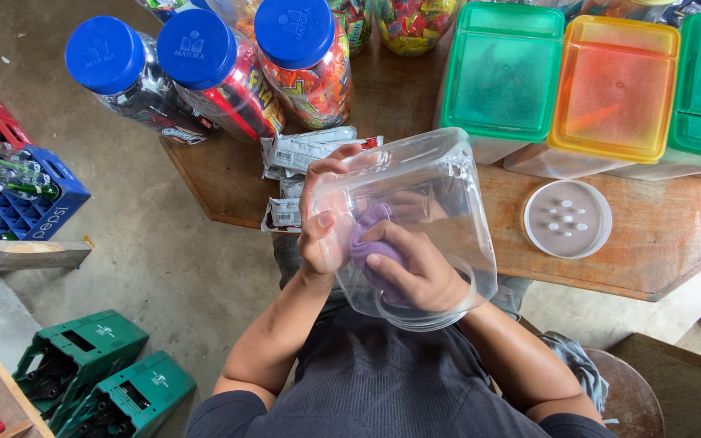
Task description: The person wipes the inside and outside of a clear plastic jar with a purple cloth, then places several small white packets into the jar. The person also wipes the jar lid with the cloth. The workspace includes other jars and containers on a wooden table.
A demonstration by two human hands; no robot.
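Note:
A clear plastic jar point(440, 186) lies tilted on its side over my lap, mouth toward me. My left hand point(324, 219) grips its outer wall on the left. My right hand point(415, 268) reaches in through the mouth and presses a purple cloth point(367, 235) against the inside wall. The jar's round white lid point(567, 218) rests on the wooden table point(659, 243) to the right, underside up.
Three blue-capped jars of sweets point(204, 73) stand at the table's far left, with white snack packets point(302, 154) in front. Green point(501, 77) and orange point(614, 89) lidded containers stand at the back right. Crates of bottles point(10, 178) and green crates point(91, 365) sit on the floor left.

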